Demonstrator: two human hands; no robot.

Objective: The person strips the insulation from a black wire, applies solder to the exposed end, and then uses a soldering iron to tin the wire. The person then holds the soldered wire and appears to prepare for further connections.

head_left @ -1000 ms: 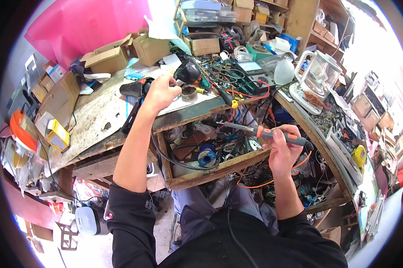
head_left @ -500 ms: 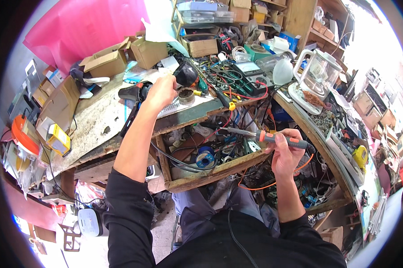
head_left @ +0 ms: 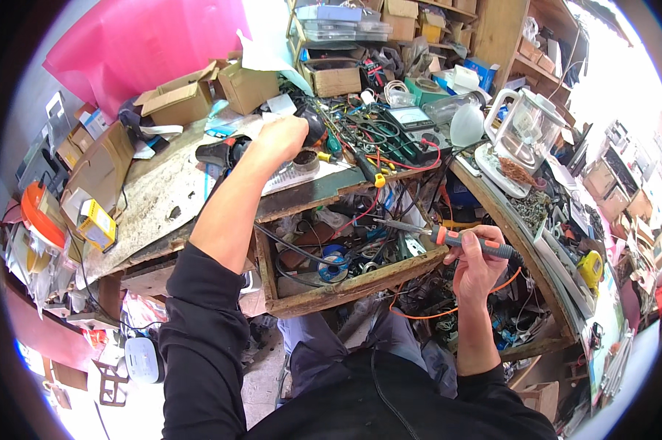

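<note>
My right hand [head_left: 479, 265] is wrapped around the orange and grey handle of a soldering iron [head_left: 448, 236]. Its metal shaft points left over an open wooden drawer [head_left: 349, 284] full of cables and parts. Over the workbench, my left hand [head_left: 284, 139] is closed, its back toward me; its fingertips are hidden. Right against it is a black rounded object [head_left: 314, 126], but whether the hand grips it I cannot tell. A small round tin [head_left: 306, 161] stands just below that hand. A dark tool-like object [head_left: 215, 152] lies to the left of my forearm.
An analog multimeter [head_left: 410, 117], red and black leads and several screwdrivers clutter the bench's right part. A blender jug [head_left: 525, 128] stands on the right side table. Cardboard boxes [head_left: 246, 86] sit at the back. A solder spool [head_left: 334, 265] lies in the drawer.
My left hand has shifted right, closer over the black rounded object, which also sits slightly farther right. My right hand still holds the soldering iron, now slightly lower and farther right in the picture.
</note>
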